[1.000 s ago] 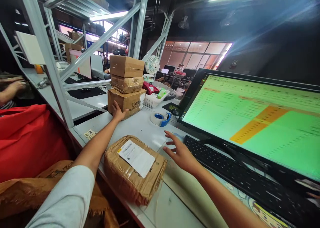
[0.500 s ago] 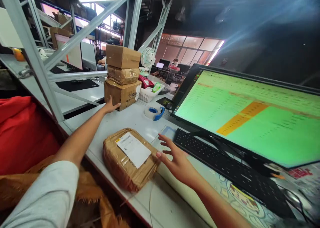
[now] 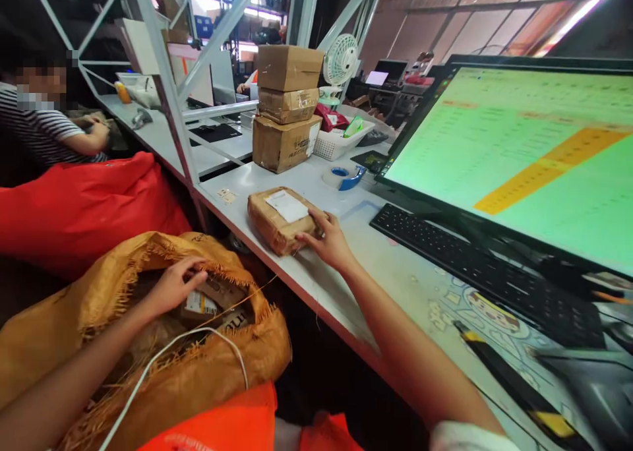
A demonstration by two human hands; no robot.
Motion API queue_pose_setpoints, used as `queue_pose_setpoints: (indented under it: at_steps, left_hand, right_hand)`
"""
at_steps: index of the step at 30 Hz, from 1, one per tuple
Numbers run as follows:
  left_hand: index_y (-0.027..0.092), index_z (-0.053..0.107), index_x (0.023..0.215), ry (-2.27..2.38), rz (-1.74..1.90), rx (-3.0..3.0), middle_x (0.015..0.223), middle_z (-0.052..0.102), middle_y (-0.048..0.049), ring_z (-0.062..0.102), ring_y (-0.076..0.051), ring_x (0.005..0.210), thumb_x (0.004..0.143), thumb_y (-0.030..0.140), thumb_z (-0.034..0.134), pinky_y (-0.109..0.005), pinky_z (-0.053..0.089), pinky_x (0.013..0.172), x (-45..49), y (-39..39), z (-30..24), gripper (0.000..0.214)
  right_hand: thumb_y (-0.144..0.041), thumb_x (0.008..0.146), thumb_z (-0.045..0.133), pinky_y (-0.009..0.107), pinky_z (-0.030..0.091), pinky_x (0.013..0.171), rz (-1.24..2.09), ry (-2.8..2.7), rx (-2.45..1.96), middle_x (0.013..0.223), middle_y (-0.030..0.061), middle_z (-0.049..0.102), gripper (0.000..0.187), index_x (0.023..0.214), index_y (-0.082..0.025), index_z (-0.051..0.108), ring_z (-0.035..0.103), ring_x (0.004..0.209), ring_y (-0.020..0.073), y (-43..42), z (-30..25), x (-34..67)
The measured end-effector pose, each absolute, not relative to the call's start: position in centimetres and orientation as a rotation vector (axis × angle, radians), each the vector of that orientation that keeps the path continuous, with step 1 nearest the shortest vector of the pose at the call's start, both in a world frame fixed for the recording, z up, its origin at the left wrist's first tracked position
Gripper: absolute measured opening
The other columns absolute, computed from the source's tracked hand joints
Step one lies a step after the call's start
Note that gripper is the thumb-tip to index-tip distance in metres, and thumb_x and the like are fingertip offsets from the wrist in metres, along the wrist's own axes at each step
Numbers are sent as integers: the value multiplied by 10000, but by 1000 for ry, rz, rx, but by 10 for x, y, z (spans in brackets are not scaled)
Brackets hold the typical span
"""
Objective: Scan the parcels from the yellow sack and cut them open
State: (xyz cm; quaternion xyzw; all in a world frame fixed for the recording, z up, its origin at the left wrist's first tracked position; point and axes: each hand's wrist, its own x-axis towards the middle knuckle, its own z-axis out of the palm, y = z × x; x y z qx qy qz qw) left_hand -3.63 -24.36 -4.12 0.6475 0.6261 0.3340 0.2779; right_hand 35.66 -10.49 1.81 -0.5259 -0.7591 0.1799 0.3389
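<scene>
A taped brown parcel (image 3: 283, 230) with a white label (image 3: 287, 206) lies on the desk near its front edge. My right hand (image 3: 330, 241) rests against the parcel's right side, its fingers spread and not wrapped round it. Down to the left, my left hand (image 3: 179, 283) hovers over the mouth of an orange woven sack (image 3: 198, 368). Its thumb and fingers are apart, with nothing seen between them. Inside the sack lie cardboard boxes (image 3: 225, 291), one bearing a white label, partly hidden by the hand and the frayed rim.
Three stacked cartons (image 3: 281, 141) stand by a metal frame (image 3: 165, 101). Nearby are a tape dispenser (image 3: 345, 177), a white basket (image 3: 336, 144) and a fan (image 3: 341, 60). A keyboard (image 3: 445, 260) and monitor (image 3: 524, 148) occupy the right. Another person (image 3: 49, 121) sits beyond a red bag (image 3: 99, 204).
My left hand has come from the bottom carton of the stack to above the sack. My right hand now touches the parcel. The view has swung left and down, bringing the sack into sight.
</scene>
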Motion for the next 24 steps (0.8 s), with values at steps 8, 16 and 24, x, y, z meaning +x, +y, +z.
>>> queue_pose_setpoints:
  at_steps: [8,16,24]
  left_hand:
    - [272,637,1397,883,74,1625,1079,781,-93,743,-259,900,916,484,637,-351,573,780,73,-392,-73,526]
    - [215,773,985,1267,142,1950,1013,793,-69,731,-247,940,907,250,521,-336,549,882,37,-392,-65,267]
    - [149,734,1173,2115,84,1676,1249,734,-179,654,-374,1229,857,270,664,-450,451,1122,-40,-289,-91,346]
  right_hand:
    - [-341,920,655,519,513,1031,511,-1893,-1604,1377,290,592,936,1656,-59,149,633,1228,393,-114,23,277]
    - [-255,938,605,323,540,755,883,-2524,-1166,892,74,770,234,1112,-215,757,715,790,233,-296,-45,328]
    - [-227,1037,454,373,495,1032,951,-2398,-1102,1316,151,698,361,1301,-138,683,653,1180,251,-279,-103,242]
